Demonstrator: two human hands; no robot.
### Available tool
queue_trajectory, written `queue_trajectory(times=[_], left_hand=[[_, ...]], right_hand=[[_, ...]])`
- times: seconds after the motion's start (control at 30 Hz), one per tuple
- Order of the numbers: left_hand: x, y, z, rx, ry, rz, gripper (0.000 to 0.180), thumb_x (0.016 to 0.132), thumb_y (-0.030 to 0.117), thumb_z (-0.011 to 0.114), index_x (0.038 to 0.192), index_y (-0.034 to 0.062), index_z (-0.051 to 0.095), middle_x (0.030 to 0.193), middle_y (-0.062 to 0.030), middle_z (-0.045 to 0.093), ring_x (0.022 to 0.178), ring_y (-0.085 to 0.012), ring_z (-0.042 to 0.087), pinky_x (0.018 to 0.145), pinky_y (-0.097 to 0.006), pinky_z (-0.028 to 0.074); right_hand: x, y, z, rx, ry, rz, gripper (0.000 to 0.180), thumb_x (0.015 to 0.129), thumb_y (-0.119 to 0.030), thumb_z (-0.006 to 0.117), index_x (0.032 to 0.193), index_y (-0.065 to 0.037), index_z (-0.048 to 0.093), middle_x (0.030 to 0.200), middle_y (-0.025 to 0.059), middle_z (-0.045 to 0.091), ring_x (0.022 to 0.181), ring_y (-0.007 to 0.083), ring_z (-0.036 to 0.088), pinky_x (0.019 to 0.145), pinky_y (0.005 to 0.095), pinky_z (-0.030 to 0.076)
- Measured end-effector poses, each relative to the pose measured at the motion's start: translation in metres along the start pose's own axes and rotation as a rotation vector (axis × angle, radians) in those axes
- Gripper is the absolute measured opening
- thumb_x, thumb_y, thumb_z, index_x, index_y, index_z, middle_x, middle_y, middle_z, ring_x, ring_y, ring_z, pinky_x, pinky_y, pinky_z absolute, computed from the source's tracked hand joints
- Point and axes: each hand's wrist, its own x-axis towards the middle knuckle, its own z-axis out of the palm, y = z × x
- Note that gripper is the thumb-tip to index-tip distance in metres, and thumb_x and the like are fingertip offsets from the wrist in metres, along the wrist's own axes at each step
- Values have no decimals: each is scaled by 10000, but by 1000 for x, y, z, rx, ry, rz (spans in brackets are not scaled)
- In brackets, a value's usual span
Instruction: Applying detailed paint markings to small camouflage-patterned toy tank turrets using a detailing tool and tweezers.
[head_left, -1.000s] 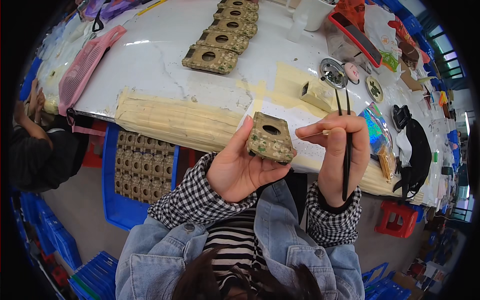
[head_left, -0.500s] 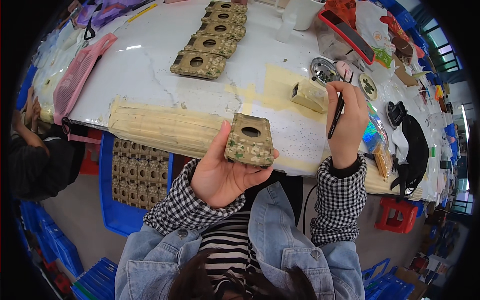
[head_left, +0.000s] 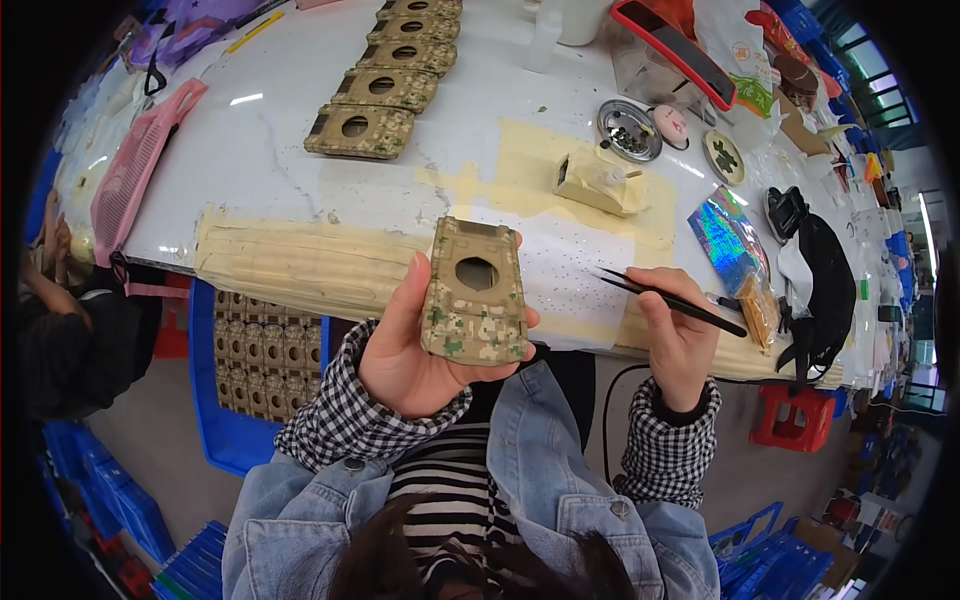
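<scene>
My left hand (head_left: 410,350) is closed around a camouflage model tank hull (head_left: 477,315), its round hole facing up. Black tweezers (head_left: 690,308) are pinched in my right hand (head_left: 683,345), tips pointing left and slightly apart. Nothing I can make out sits between the tips. Below them lies a white sheet (head_left: 585,265) sprinkled with tiny dark specks. Beyond it stands a small block wrapped in yellowish tape (head_left: 605,185). Farther off is a round metal dish (head_left: 630,130) holding small dark pieces, with another round dish (head_left: 724,157) of green pieces to its right.
A row of similar hulls (head_left: 360,130) runs up the table's far left part. More fill a blue crate (head_left: 207,385) below the table edge at left. A red-framed phone (head_left: 675,50) leans at the back right. Another person's arm (head_left: 50,275) shows at far left.
My right hand has come down and nearer from beside the dishes, turning the tweezers leftward over the sheet. My left hand has tilted the hull more upright. The whole view has shifted slightly.
</scene>
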Motion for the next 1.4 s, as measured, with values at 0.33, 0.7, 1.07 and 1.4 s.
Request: queue_trajectory(times=[0.33,0.7,1.07,1.4], left_hand=[[9,-1,-1,38,38,10,668,951,525,198,1428,64,122,1198,-290,490,1041,-372,578,844,-416,540],[17,-3,-3,50,73,-1,680,945,540,184,1425,60,132,1173,-289,503,998,-355,603,804,-389,558],[16,-4,-3,41,80,-3,686,943,546,176,1427,63,128,1177,-292,499,1005,-354,600,807,-390,558],[15,-4,-5,36,48,-3,685,943,544,183,1430,66,116,1192,-290,493,1020,-356,593,827,-392,549]], right_hand=[[5,11,9,160,32,158,122,884,-71,591,905,44,556,818,76,633,752,101,587,694,209,458],[6,10,10,165,65,184,109,885,-57,585,895,47,557,801,84,634,742,107,602,688,213,472],[7,13,10,144,56,177,107,877,-51,595,894,49,560,790,82,636,736,101,604,680,204,472],[6,12,11,155,48,173,102,881,-44,584,894,53,555,792,86,635,740,104,602,690,209,472]])
